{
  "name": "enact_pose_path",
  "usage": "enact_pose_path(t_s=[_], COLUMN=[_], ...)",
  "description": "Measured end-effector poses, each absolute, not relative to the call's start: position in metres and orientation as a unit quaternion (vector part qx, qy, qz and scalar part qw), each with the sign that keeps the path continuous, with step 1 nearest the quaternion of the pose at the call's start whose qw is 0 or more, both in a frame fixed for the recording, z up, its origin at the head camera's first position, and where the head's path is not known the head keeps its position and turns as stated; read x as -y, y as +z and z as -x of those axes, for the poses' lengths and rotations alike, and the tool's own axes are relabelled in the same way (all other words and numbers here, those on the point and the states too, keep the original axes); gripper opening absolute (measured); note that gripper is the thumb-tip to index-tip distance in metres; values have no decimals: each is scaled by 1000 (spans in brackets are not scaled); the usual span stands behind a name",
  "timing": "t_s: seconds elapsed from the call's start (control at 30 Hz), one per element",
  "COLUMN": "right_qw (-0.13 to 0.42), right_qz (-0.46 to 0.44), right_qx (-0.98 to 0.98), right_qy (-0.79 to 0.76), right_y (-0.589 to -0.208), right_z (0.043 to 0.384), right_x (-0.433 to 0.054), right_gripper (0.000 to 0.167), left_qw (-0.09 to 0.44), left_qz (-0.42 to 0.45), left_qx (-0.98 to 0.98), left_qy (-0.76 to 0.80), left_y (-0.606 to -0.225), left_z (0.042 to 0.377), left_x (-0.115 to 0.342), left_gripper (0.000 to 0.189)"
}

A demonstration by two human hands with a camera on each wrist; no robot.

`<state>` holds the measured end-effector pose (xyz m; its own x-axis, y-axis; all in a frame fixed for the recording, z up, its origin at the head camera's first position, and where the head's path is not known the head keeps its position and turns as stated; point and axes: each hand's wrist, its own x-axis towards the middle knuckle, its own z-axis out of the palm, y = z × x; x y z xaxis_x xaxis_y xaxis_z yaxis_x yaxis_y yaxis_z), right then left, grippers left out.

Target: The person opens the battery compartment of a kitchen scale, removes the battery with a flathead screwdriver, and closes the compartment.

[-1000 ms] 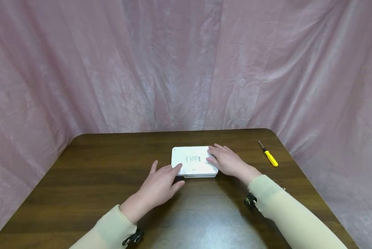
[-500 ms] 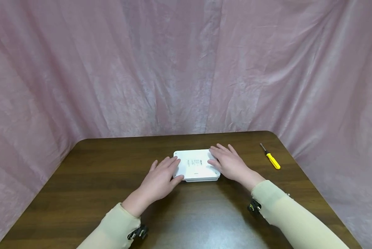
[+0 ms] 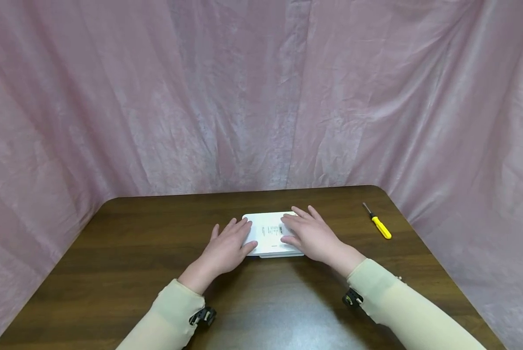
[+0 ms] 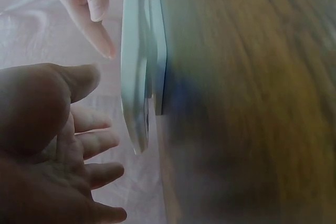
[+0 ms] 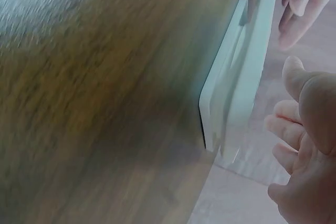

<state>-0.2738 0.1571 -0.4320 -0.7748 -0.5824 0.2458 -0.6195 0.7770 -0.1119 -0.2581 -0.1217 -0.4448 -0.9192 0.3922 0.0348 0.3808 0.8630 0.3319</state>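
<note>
A white, flat two-layer device [image 3: 268, 238] with a small printed label lies on the table's middle, label side up. From the side, the left wrist view shows its thicker upper slab [image 4: 134, 56] above a thinner lower plate [image 4: 159, 51]. My left hand [image 3: 226, 247] is over its left edge, fingers extended and thumb near the front left corner. Over the right part is my right hand [image 3: 315, 237], fingers spread and covering that side in the head view. Both wrist views show a gap between the fingers and the device's top face. Neither hand grips anything.
A screwdriver [image 3: 378, 224] with a yellow handle lies near the right edge of the brown wooden table [image 3: 156, 233]. Pink curtains [image 3: 252, 97] hang behind the table and at both sides.
My left hand has moved forward and now lies over the device's left edge. My right hand has shifted left over more of its face. The screwdriver stays in place.
</note>
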Motion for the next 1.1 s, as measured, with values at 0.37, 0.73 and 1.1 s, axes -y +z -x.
enact_pose_path(t_s=[0.37, 0.73, 1.1], right_qw=[85, 98, 95], right_qz=[-334, -355, -349], right_qx=[934, 925, 929], right_qy=[90, 96, 83], right_y=[-433, -435, -436], right_z=[271, 271, 272], right_x=[-149, -145, -143], right_gripper=[49, 45, 43], left_qw=[33, 32, 35], left_qz=[-208, -222, -217], left_qx=[-967, -964, -967], left_qy=[140, 141, 131], left_y=[-449, -450, -450], left_z=[261, 263, 261], left_x=[115, 113, 112], left_gripper=[71, 67, 68])
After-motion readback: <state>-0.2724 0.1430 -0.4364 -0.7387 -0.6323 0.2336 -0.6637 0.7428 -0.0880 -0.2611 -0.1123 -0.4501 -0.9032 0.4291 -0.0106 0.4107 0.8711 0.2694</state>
